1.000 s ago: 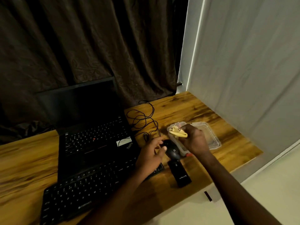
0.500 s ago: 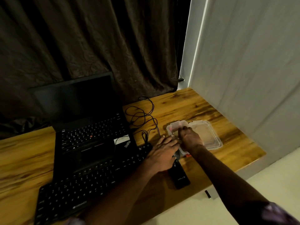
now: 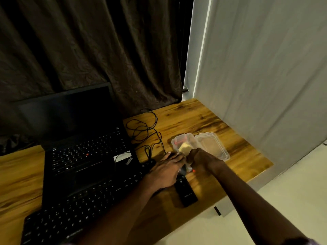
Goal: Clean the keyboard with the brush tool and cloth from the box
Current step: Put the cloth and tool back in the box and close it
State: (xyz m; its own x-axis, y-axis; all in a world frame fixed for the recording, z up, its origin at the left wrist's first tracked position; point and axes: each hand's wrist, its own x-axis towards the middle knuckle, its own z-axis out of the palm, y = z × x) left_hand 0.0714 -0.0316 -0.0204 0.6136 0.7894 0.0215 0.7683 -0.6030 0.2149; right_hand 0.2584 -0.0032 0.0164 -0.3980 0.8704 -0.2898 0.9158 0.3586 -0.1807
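Observation:
A clear plastic box (image 3: 190,138) stands open on the wooden desk, its lid (image 3: 212,145) lying beside it on the right. A yellow cloth (image 3: 184,148) lies in the box next to a pink-red item (image 3: 179,141). My right hand (image 3: 200,159) is curled over the box's near edge, fingers down on the cloth; the fingertips are hidden. My left hand (image 3: 168,169) lies flat with straight fingers touching the box's near rim. A small red tip (image 3: 194,171) shows under my right hand. The black external keyboard (image 3: 74,214) lies at the front left.
An open black laptop (image 3: 85,152) sits behind the keyboard. A tangled black cable (image 3: 145,128) lies left of the box. A flat black device (image 3: 186,191) lies near the desk's front edge (image 3: 230,193), just below my hands. A dark curtain hangs behind, a white wall on the right.
My right hand brought the yellow cloth down from above the box into it. My left hand left the black mouse and stretched its fingers to the box's rim.

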